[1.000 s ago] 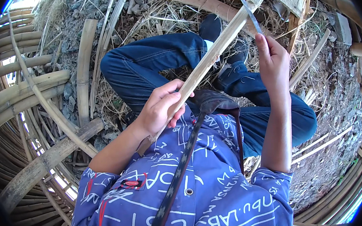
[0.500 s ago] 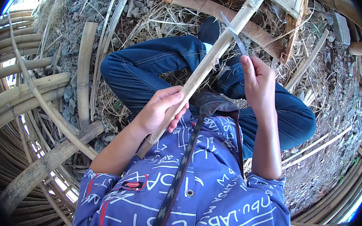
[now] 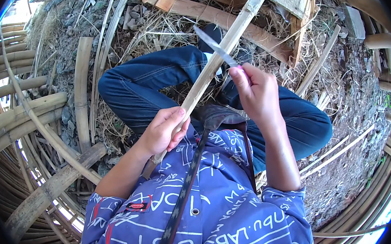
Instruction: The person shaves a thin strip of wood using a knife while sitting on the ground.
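Note:
A long pale bamboo strip (image 3: 207,73) slants up from my shirt front toward the far right, passing over my crossed legs. Around its lower part, my left hand (image 3: 164,127) is closed, thumb on top. A knife (image 3: 214,45) with a thin bright blade lies across the strip farther up, its tip pointing to the far left. My right hand (image 3: 257,91) is wrapped round the knife's handle, which the fingers hide. The strip's near end rests close to my blue printed shirt. A dark bag (image 3: 224,117) on a strap sits at my lap.
Bent bamboo poles (image 3: 24,111) curve along the left side. A cut bamboo piece (image 3: 81,89) lies beside my left knee. Wooden boards (image 3: 232,20) lie beyond my feet, amid shavings and rubble. More bamboo strips (image 3: 337,153) lie at the right, with stacked poles (image 3: 360,201) behind.
My right hand has brought the knife left and nearer to me along the strip, the blade now lying flatter across it. The whole view has shifted slightly.

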Available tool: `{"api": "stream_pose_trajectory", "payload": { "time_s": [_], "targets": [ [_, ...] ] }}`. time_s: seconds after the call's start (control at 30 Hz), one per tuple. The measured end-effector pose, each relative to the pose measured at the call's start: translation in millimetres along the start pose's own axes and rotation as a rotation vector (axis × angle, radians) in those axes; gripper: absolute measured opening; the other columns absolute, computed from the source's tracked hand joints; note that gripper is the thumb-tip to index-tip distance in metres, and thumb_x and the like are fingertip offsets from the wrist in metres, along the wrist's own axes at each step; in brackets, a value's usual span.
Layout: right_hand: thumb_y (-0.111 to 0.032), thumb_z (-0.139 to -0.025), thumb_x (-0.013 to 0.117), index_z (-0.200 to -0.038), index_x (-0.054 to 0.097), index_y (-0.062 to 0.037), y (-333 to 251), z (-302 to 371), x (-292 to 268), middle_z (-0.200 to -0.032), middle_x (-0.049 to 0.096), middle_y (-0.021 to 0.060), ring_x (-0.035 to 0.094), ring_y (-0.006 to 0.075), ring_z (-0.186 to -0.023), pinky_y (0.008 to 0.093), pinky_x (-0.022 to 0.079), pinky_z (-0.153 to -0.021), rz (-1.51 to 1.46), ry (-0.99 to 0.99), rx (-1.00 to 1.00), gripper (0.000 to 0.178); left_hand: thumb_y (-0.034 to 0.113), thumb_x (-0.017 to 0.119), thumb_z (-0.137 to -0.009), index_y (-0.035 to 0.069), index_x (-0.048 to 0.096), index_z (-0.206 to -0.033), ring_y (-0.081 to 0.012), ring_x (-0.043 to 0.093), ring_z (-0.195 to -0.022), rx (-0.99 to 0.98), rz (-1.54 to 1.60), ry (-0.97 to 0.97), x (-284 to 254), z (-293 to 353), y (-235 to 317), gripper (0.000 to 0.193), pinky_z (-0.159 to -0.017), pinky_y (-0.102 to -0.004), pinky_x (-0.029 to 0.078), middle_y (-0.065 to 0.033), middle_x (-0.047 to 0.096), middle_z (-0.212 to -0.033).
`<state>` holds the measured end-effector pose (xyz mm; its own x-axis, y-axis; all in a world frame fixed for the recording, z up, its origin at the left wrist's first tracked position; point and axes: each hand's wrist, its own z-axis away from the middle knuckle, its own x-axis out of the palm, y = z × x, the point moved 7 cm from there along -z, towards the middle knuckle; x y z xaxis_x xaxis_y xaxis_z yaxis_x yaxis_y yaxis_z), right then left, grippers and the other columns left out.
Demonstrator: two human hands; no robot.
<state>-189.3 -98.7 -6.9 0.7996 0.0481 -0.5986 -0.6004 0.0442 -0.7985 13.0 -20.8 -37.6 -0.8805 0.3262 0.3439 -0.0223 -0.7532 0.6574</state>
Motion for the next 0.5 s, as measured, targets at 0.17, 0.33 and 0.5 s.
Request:
{"api": "stream_pose_trajectory", "payload": {
  "time_s": [0.17,0.33,0.5],
  "targets": [
    [-0.044,-0.087,0.059,-0.068,0.058,-0.0041,4.8,-1.9,5.9,-0.053,0.053,0.0163,0.058,0.0370,-0.055,0.0424,0.044,-0.050,0.049,-0.017,0.001,0.044,0.038,0.035,-0.100,0.004,0.045,-0.079,-0.0049,0.035,-0.035,0.028,-0.001,-0.009,2.7,-0.8,2.8,0.041,-0.031,-0.0187,0.031,0.0012,0.038,-0.051],
    [-0.045,-0.086,0.059,-0.069,0.059,-0.0045,5.0,-5.0,5.1,-0.054,0.055,0.0150,0.058,0.0360,-0.054,0.0424,0.045,-0.049,0.048,0.026,-0.056,0.044,0.038,0.034,-0.100,0.005,0.043,-0.077,-0.0051,0.032,-0.034,0.009,0.067,-0.050,5.6,-2.1,-0.4,0.041,-0.031,-0.0188,0.030,0.0010,0.036,-0.049],
    [-0.033,-0.088,0.062,-0.072,0.053,-0.0015,3.9,-1.4,11.3,-0.053,0.047,0.0161,0.050,0.0349,-0.050,0.0379,0.040,-0.047,0.000,0.051,-0.173,0.036,0.039,0.033,-0.100,0.007,0.041,-0.074,-0.0059,0.032,-0.034,-0.019,0.215,-0.137,5.4,-5.9,-4.8,0.043,-0.031,-0.0192,0.029,0.0005,0.036,-0.048]
  ]
}}
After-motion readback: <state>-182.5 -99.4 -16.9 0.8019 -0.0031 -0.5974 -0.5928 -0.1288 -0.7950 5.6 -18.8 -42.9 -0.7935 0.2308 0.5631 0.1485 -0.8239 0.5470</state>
